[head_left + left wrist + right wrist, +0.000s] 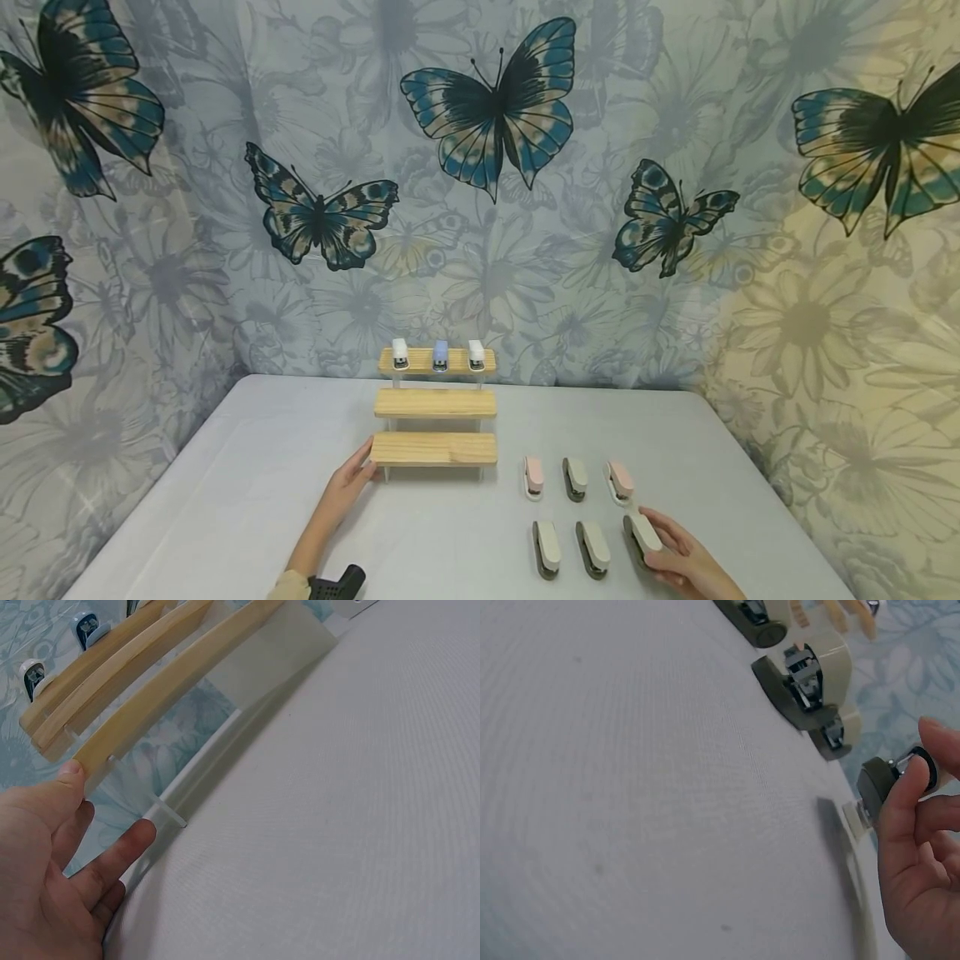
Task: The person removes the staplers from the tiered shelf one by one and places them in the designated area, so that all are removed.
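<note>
A three-step wooden stand (435, 404) sits mid-table, with three small staplers (439, 355) on its top step. My left hand (360, 467) rests against the left end of the lowest step (142, 724); the thumb touches the wood and the fingers (124, 851) are straight. My right hand (663, 542) pinches a beige stapler with a dark base (643, 533) at the right end of the front row. In the right wrist view, thumb and fingers (907, 799) hold that stapler (874, 787). Whether it still touches the table I cannot tell.
Several more staplers lie on the grey table (225, 500): a pink one (533, 477), a beige one (575, 478) and another pink one (620, 482) behind, two beige ones (546, 548) (593, 548) in front. A butterfly-printed cloth (487, 108) hangs behind.
</note>
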Tool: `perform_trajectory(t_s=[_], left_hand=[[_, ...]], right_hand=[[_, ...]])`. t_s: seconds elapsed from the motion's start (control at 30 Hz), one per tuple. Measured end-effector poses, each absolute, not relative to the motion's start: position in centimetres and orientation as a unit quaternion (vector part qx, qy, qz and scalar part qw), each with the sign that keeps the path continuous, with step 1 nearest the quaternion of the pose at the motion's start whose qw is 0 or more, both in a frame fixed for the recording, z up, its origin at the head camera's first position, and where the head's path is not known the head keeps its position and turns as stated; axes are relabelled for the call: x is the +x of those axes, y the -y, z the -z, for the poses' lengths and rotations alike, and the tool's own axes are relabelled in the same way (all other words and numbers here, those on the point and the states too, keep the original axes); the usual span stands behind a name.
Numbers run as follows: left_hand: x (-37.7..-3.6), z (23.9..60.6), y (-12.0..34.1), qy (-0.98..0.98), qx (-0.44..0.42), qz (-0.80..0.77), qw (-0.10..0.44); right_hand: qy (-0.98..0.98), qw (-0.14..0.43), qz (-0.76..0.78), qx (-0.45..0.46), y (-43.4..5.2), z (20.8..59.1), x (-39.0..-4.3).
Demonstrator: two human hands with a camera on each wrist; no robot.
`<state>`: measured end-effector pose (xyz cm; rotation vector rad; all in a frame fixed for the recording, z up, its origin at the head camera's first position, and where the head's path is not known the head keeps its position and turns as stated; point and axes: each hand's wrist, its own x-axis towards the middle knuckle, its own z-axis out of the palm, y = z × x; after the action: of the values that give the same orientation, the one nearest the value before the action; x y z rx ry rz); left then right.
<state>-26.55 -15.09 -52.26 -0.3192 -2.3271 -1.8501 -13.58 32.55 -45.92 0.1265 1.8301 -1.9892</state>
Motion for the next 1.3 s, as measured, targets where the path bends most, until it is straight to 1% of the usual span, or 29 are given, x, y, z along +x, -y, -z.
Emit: perform_trajectory(t_s=[0.17, 0.3, 0.43, 0.73, 0.83, 1.03, 1.2, 1.3], left_hand=[[-26.5, 52.0, 15.2, 0.777, -0.103, 0.618, 0.063], [-26.5, 52.1, 15.2, 0.778, -0.115, 0.614, 0.064], [-26.5, 52.2, 15.1, 0.776, -0.097, 0.620, 0.068], [-26.6, 52.4, 15.1, 0.772, -0.089, 0.625, 0.072], [-26.7, 52.4, 15.0, 0.774, -0.091, 0.623, 0.072], [-26.6, 52.3, 15.1, 0.782, -0.096, 0.612, 0.072], [-26.6, 52.1, 15.4, 0.775, -0.128, 0.616, 0.059], [-26.5, 52.0, 15.5, 0.773, -0.127, 0.619, 0.056]], right_hand=[[-0.665, 0.210, 0.712, 0.079, -32.7, 46.3, -13.5], [-0.670, 0.207, 0.708, 0.083, -32.7, 46.7, -13.5], [-0.665, 0.209, 0.712, 0.083, -32.6, 47.0, -13.6], [-0.670, 0.196, 0.710, 0.093, -32.4, 47.6, -13.6], [-0.689, 0.194, 0.693, 0.090, -32.5, 47.5, -13.8], [-0.730, 0.181, 0.647, 0.121, -32.1, 47.2, -13.9], [-0.733, 0.178, 0.645, 0.121, -32.0, 47.1, -13.7], [-0.727, 0.180, 0.652, 0.118, -32.0, 47.0, -13.6]])
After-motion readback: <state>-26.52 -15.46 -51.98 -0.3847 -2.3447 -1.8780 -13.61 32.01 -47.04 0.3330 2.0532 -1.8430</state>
